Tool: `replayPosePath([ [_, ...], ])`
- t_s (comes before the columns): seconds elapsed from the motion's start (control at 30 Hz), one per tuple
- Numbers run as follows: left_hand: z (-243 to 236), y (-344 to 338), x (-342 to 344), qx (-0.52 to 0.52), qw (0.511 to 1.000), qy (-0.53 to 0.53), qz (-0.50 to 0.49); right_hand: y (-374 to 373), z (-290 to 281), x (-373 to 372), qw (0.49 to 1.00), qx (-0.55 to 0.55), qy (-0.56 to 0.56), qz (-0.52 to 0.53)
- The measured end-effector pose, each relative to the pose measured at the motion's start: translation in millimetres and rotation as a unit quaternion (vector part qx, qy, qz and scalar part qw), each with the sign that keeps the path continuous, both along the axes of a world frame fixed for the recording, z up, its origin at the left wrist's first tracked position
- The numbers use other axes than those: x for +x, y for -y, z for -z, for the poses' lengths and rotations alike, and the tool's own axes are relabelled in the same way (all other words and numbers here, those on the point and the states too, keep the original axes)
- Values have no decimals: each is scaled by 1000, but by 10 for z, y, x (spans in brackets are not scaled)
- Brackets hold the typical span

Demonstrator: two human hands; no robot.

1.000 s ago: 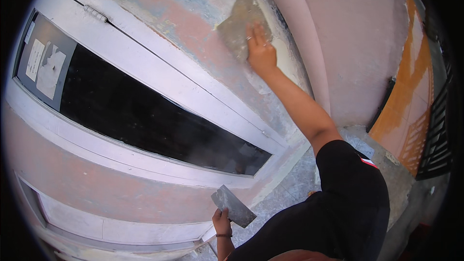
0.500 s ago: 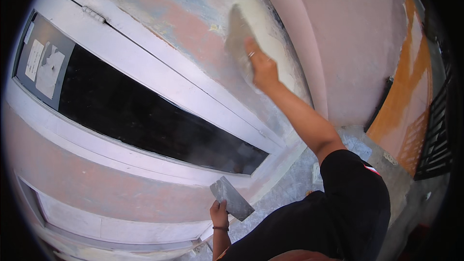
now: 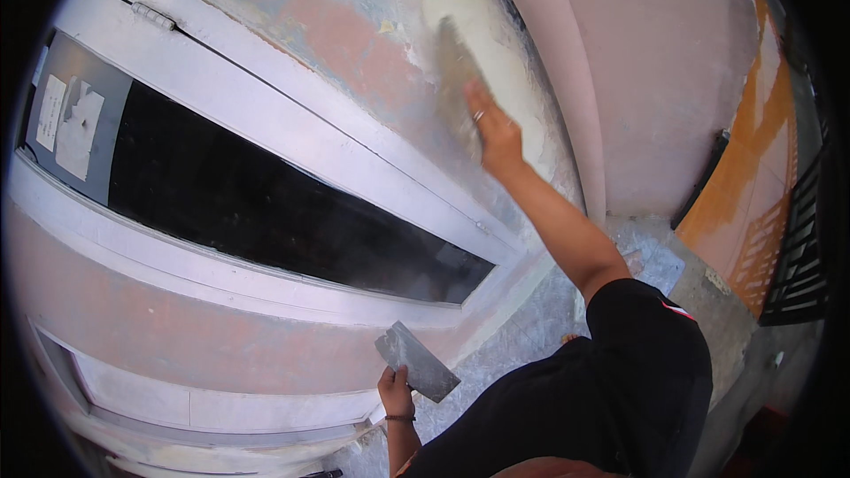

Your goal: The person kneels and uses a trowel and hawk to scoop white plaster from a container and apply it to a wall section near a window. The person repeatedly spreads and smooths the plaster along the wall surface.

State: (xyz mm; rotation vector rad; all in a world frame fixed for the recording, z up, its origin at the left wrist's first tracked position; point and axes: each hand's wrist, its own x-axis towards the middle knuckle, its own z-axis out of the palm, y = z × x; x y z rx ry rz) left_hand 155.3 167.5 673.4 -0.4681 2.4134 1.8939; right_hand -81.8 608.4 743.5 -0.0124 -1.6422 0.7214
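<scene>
My right hand [image 3: 501, 140] is stretched up to the wall, closed around a wide putty knife [image 3: 454, 75] smeared by motion. Its blade lies against the plaster beside a pale cream patch of filler [image 3: 505, 62]. Whether any filler sits on that blade cannot be made out. Lower down, my left hand [image 3: 397, 392] grips a flat, grey rectangular scraper plate [image 3: 419, 366] between thumb and fingers, away from the wall. Faint whitish smears mark the plate. Pink and bluish blotches show through on the wall [image 3: 328, 35] left of the filler.
A white-framed door [image 3: 239, 71] with a dark glass panel [image 3: 266, 195] takes up the left. To the right stands a rounded pink column edge [image 3: 567, 44], with an orange-streaked panel [image 3: 739, 168] and a black metal grille [image 3: 801, 274] beyond. Dusty grey floor [image 3: 531, 319] shows below.
My right hand and the putty knife have shifted right and slightly down along the wall, toward the filler patch. The left hand keeps its hold on the scraper plate, nearly still.
</scene>
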Motion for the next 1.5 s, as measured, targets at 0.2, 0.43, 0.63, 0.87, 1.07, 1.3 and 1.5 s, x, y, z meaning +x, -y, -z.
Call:
replayPosePath([
  [0.2, -32, 5, -181, -23, 999, -30, 20, 267, 20, 298, 998, 21, -18, -49],
  [0.43, -23, -3, -208, -49, 998, -9, 43, 880, -203, -11, 994, 79, -24, 72],
  [0.63, -103, -174, -290, -25, 998, -45, 39, 266, -83, 287, 981, -167, -38, -89],
  [0.87, -162, -298, -274, 71, 997, -41, 6, 811, -51, 225, 998, 47, -23, -27],
  [1.07, -216, -141, -263, 97, 992, -77, 6, 468, 173, 371, 975, -204, -11, -89],
  [1.3, -335, -345, -255, 160, 984, -70, -23, 1050, 332, 787, 951, -15, 29, -307],
  [1.5, -551, -706, -494, 265, 958, -103, 28, 821, 539, 1596, 690, -571, 206, -394],
])
